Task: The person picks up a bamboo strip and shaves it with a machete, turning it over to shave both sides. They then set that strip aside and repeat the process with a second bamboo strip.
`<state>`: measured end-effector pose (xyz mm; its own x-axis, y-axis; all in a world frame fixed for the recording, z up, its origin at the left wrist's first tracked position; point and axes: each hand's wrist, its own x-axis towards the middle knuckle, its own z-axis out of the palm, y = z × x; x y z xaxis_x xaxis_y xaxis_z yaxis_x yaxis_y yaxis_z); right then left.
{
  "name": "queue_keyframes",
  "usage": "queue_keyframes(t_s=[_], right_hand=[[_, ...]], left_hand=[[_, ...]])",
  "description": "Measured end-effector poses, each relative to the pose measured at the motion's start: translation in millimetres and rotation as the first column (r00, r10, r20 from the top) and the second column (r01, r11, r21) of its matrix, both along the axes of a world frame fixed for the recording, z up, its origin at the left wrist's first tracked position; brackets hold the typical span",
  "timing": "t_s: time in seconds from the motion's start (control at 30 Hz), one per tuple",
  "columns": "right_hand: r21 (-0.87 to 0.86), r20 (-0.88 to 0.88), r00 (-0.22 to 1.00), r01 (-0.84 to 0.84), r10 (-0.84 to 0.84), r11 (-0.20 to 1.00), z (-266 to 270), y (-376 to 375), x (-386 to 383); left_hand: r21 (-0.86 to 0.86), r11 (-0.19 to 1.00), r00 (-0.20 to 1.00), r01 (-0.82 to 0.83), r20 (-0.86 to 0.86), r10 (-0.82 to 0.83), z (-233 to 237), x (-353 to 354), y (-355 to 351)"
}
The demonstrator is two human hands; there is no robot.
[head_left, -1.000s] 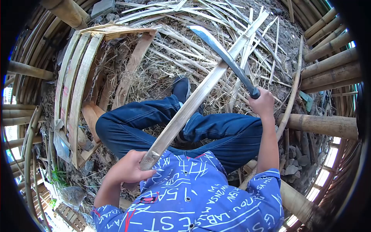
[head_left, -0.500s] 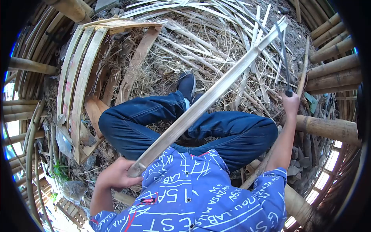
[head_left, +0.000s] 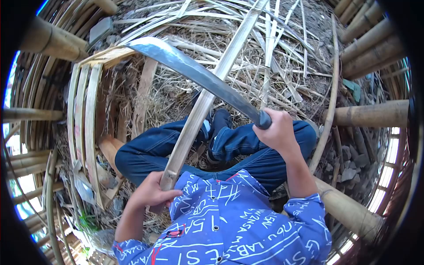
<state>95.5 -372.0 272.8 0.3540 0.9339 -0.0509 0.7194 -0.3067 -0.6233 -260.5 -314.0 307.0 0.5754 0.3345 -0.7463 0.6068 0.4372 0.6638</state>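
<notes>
Near my lap, my left hand (head_left: 153,191) is closed round the lower end of a long split bamboo strip (head_left: 202,104), which slants up and to the right, away from me. My right hand (head_left: 279,131) grips the dark handle of a long curved blade (head_left: 198,75) in front of my right knee. The blade reaches to the upper left and passes over the strip about midway; whether the two touch, I cannot tell. Its pale tip is near the wooden crate (head_left: 94,92).
Thin bamboo strips (head_left: 269,39) and shavings litter the ground ahead. Thick bamboo poles (head_left: 373,114) run along the right, with stones (head_left: 349,170) below them. My crossed legs (head_left: 260,152) are under the strip. A plastic bag (head_left: 83,186) lies beside the crate.
My right hand has moved left and closer to me, bringing the blade from the far right across the strip. The strip's far end has swung left and it stands steeper; my left hand shifted slightly right.
</notes>
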Motion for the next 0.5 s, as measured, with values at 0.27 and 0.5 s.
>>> queue_keyframes(t_s=[0.27,0.5], right_hand=[[0.023,0.197,0.980,-0.023,0.018,0.999,-3.8,15.5,23.8],[0.101,0.273,0.956,0.083,-0.108,0.991,5.8,27.6,60.6]], left_hand=[[0.116,0.987,0.993,0.115,0.019,-0.118,7.0,-8.1,-9.8],[0.083,0.988,0.992,0.128,-0.003,-0.128,17.4,-18.8,-13.6]])
